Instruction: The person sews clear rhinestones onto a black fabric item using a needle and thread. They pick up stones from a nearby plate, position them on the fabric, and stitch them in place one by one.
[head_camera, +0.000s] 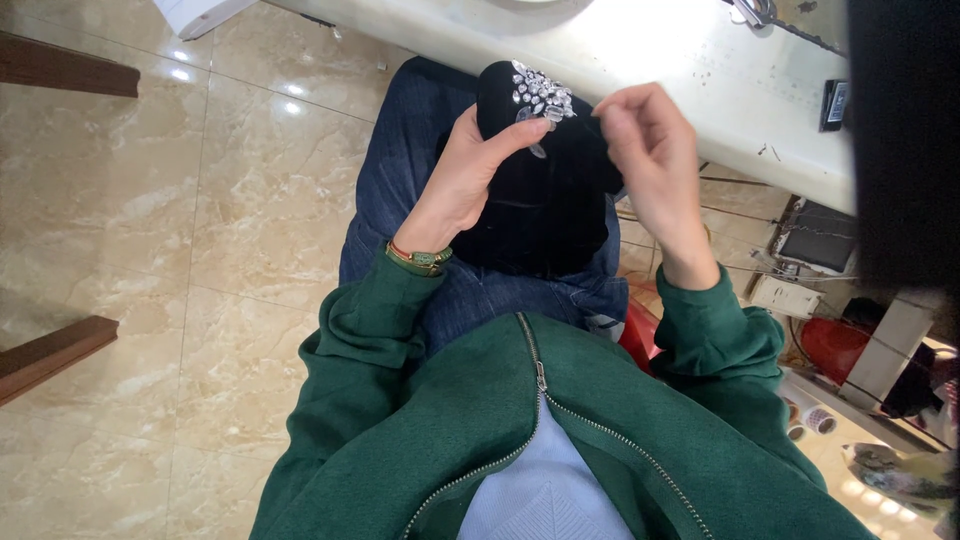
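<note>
A black velvet shoe upper (545, 215) rests on my lap over blue jeans. A cluster of clear rhinestones (541, 95) sits on its toe end. My left hand (468, 175) grips the black piece from the left, thumb pressed just under the stones. My right hand (655, 165) hovers at the right of the stones with fingertips pinched together, as if on a fine needle or thread that is too thin to make out. Both arms wear green fleece sleeves; a green bead bracelet (420, 258) circles my left wrist.
A white work table (700, 70) runs across the top right, with a small dark device (835, 103) on it. Boxes, thread spools (815, 420) and a red stool (640, 335) lie under and right of it. Wooden furniture edges (60, 65) jut in at left over beige marble floor.
</note>
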